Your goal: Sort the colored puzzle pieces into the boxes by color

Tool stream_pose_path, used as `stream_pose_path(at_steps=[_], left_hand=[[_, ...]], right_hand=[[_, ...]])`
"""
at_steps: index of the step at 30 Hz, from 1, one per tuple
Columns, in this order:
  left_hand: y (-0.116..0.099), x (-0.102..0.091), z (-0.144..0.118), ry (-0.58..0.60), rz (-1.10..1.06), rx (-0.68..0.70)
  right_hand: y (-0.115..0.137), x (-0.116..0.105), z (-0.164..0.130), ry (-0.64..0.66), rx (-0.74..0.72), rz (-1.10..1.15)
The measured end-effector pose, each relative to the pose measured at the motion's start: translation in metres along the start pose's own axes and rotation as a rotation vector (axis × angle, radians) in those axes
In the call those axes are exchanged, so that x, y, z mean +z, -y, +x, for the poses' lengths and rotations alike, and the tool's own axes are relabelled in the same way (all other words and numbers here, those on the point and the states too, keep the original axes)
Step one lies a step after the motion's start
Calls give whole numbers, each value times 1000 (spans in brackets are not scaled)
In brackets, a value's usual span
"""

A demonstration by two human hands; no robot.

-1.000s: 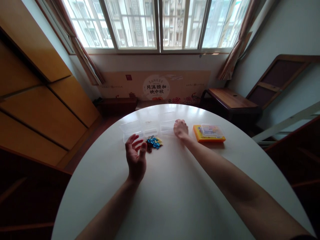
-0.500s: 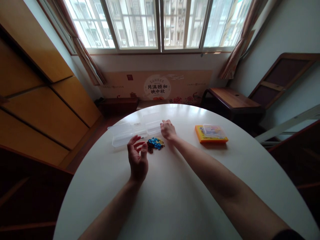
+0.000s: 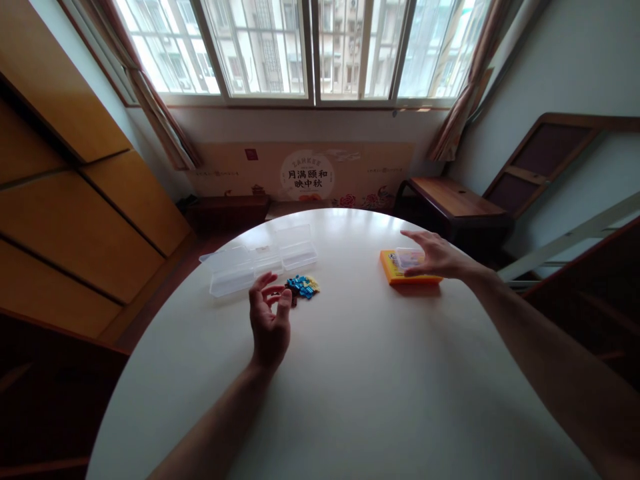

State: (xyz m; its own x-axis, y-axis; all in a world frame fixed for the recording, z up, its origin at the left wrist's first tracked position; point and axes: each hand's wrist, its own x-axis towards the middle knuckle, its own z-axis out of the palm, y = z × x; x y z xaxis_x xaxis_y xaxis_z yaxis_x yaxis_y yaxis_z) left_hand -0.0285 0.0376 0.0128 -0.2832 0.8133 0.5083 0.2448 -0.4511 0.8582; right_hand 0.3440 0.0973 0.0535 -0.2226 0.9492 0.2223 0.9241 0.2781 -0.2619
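Observation:
My left hand point(image 3: 270, 320) is raised over the white table with its fingers apart and curled, holding nothing I can see. Just beyond its fingertips lies a pile of small blue, yellow and dark pieces point(image 3: 304, 287). My right hand point(image 3: 433, 257) is spread around a small clear plastic case point(image 3: 409, 259), which rests on an orange-and-yellow box point(image 3: 393, 270). Thumb and fingers are wide apart; whether they touch the case I cannot tell. Behind the pile and to its left, several open clear plastic containers point(image 3: 233, 283) stand side by side.
The round white table point(image 3: 340, 387) stretches out before me. Past its far edge are a low brown bench point(image 3: 233, 208) and a wooden chair point(image 3: 453, 197) at the right. Yellow-brown cabinets point(image 3: 70, 220) stand at the left, below and beside a barred window point(image 3: 265, 53).
My right hand has moved right from beside the clear containers to the orange box, and its fingers have spread. My left hand stays near the pile. The view has shifted slightly.

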Motion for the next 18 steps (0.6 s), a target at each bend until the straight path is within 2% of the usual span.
stream_pose_path(at_steps=[1, 3, 5, 7, 10, 14, 16, 18], left_hand=[[-1, 1, -1, 10, 5, 10], [-2, 3, -3, 37, 30, 51], [-4, 3, -5, 75, 76, 123], [-6, 2, -8, 135, 135, 225], [-14, -1, -14, 287, 235, 392], [-19, -3, -21, 535, 348, 507], [-18, -5, -21, 588, 361, 512], [-16, -8, -19, 574, 352, 500]], right_hand=[[-14, -3, -7, 70, 18, -16], [-27, -3, -18, 129, 35, -3], [-19, -2, -25, 112, 24, 58], [6, 1, -29, 57, -18, 155], [60, 13, -31, 5, -137, 323], [126, 43, -32, 132, -370, 683], [147, 59, -33, 149, -389, 845], [159, 71, -34, 129, -317, 1057]])
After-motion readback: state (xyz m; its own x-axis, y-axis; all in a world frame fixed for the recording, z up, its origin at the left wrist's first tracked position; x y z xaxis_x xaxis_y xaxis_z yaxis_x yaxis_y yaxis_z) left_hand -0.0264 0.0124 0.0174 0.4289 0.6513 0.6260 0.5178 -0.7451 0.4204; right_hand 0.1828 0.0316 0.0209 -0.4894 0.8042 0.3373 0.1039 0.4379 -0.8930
